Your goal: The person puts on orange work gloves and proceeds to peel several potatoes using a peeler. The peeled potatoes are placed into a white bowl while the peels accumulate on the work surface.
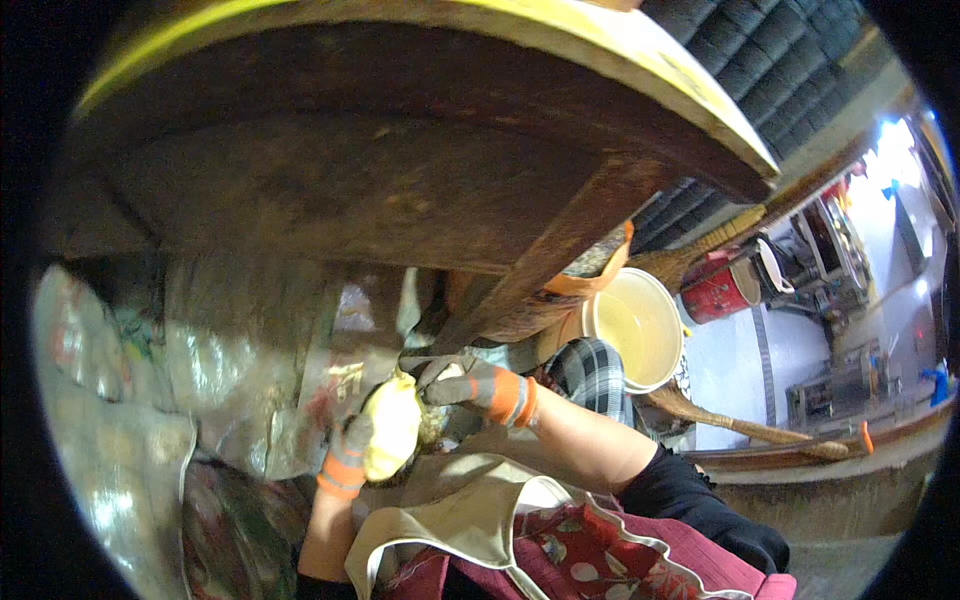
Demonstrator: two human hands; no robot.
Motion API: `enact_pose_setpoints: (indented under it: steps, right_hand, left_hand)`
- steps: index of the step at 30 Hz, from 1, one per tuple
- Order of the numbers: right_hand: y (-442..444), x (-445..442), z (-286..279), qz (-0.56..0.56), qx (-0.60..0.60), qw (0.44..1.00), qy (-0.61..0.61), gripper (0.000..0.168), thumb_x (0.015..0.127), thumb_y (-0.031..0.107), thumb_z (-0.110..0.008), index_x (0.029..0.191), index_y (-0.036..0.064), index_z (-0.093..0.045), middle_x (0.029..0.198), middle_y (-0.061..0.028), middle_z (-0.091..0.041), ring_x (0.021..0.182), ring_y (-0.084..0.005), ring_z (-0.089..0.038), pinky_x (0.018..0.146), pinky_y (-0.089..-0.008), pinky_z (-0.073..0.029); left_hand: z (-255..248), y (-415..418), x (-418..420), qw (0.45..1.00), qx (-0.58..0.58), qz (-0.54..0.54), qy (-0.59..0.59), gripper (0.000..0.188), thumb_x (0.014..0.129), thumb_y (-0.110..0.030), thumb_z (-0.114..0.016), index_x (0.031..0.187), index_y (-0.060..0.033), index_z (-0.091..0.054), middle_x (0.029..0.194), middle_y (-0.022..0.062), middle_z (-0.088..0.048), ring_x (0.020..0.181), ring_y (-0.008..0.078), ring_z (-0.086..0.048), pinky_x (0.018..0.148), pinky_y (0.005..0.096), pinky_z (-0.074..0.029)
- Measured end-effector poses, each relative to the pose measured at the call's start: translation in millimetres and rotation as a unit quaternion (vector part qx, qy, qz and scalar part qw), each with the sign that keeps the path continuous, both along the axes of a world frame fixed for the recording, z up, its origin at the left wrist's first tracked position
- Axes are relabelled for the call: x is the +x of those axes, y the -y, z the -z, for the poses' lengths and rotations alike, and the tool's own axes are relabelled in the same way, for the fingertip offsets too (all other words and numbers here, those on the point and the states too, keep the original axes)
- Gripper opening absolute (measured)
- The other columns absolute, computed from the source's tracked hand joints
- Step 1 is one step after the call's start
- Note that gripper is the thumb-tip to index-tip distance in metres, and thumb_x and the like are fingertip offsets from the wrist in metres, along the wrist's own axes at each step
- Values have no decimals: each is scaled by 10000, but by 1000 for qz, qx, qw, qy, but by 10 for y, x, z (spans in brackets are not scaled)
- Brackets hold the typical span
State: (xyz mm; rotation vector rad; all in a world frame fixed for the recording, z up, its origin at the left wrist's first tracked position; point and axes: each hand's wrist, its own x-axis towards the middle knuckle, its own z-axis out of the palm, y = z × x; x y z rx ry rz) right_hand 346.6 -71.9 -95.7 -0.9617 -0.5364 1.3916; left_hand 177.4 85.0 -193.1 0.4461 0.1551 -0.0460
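Observation:
My left hand (pixel 346 450), in a grey glove with an orange-banded cuff, grips a large pale yellow rounded piece, perhaps a peeled fruit or vegetable (pixel 394 427), from its left side. My right hand (pixel 469 386), gloved the same way, is at the upper right of that piece. Its fingers curl around a small pale object (pixel 450 373), too blurred to identify. Behind the yellow piece, a mottled brownish mass (pixel 431 424) is partly hidden by my hands. A beige apron (pixel 442 532) covers my front.
A wooden table (pixel 322 172) overhangs the space before me, its slanted leg (pixel 555 232) near my right hand. At right stand a white bucket (pixel 671 330) of yellowish liquid, an orange-edged sack (pixel 589 281), a red bucket (pixel 712 295) and a straw broom (pixel 720 416). Plastic sheeting (pixel 127 442) lies at left.

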Motion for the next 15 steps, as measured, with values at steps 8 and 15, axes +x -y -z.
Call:
enact_pose_setpoints:
  steps: [8,15]
  right_hand:
    - [218,-131,52,0,-15,987,159,319,809,177,-641,1080,19,-583,1057,-55,-592,986,-122,-524,854,-277,-438]
    - [902,123,-643,139,-79,976,149,271,762,143,-662,985,-9,-629,1061,-112,-597,976,-166,-552,845,-294,-442]
  left_hand:
    - [-390,266,178,997,50,64,4,599,826,-409,-568,1275,-41,-421,1140,149,-557,924,235,-592,794,348,-492]
    - [-629,455,286,985,135,76,78,567,868,-411,-511,1301,-65,-393,1136,178,-549,816,261,-630,686,369,-539]
